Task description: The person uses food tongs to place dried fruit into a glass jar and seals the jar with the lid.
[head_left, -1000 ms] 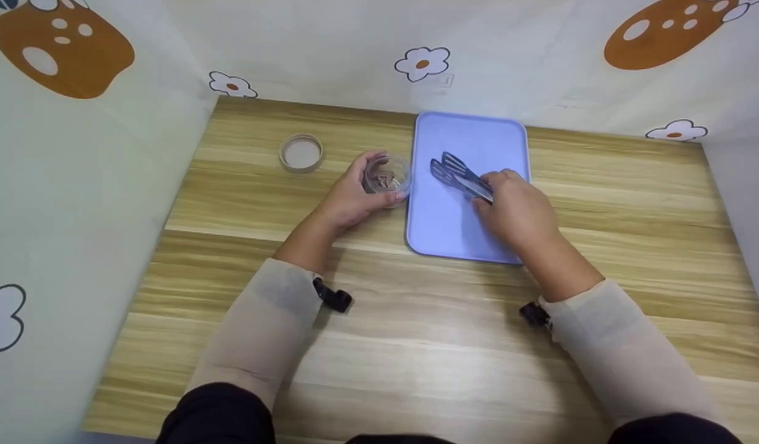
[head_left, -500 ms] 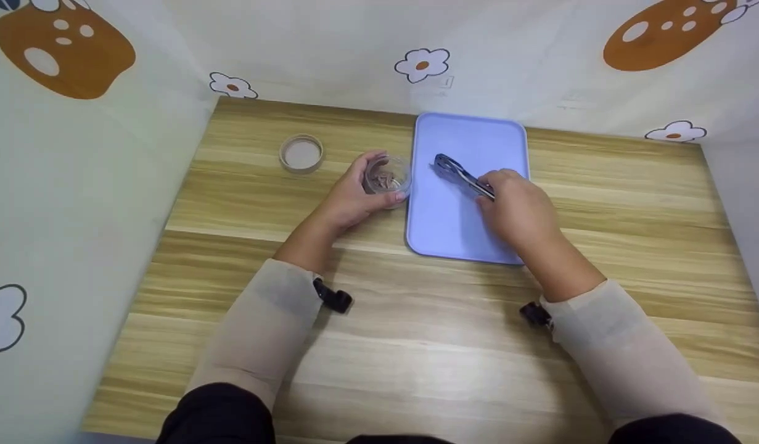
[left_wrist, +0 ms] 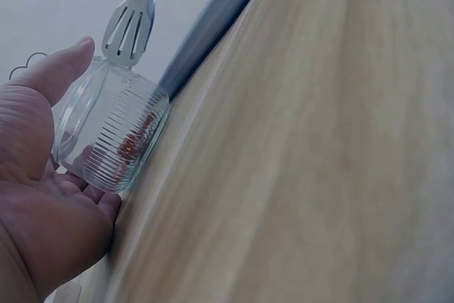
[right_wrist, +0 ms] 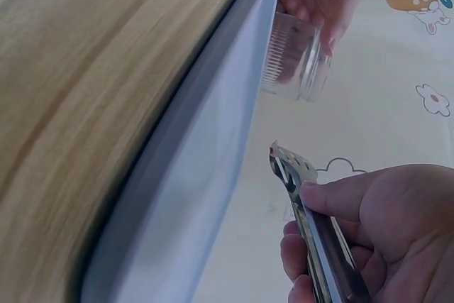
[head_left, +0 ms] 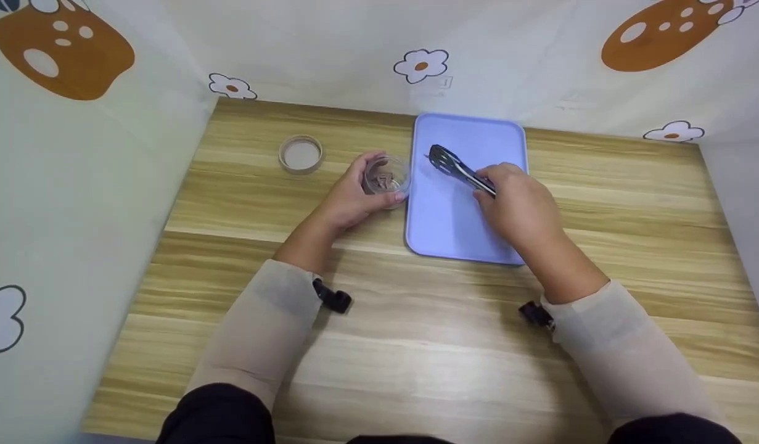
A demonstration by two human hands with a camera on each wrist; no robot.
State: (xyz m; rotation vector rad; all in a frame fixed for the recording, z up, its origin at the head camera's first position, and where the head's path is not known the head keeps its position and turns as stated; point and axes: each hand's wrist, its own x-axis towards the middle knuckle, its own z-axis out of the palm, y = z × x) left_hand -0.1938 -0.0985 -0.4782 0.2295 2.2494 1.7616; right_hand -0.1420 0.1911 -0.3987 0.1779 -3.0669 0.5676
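Note:
My left hand (head_left: 349, 198) holds a ribbed clear glass jar (left_wrist: 117, 115) upright on the table, thumb and fingers round its sides. Small reddish-brown pieces (head_left: 386, 180) lie at the bottom of the jar. My right hand (head_left: 522, 206) grips metal tongs (head_left: 465, 172) with slotted ends, squeezed together above the blue tray (head_left: 459, 231). A tiny reddish bit (right_wrist: 273, 150) shows at the tongs' tips in the right wrist view; its kind is too small to tell. The tips are to the right of the jar's mouth in the head view.
A round beige lid (head_left: 301, 154) lies left of the jar on the wood-grain table (head_left: 404, 357). The tray stands close against the jar's right side, near the back wall (head_left: 330, 55) with printed flowers and fruit.
The tongs' arms, spread apart one second ago, have come together. Their tips have since risen slightly from the tray and shifted towards the back. The left hand and jar stay in place.

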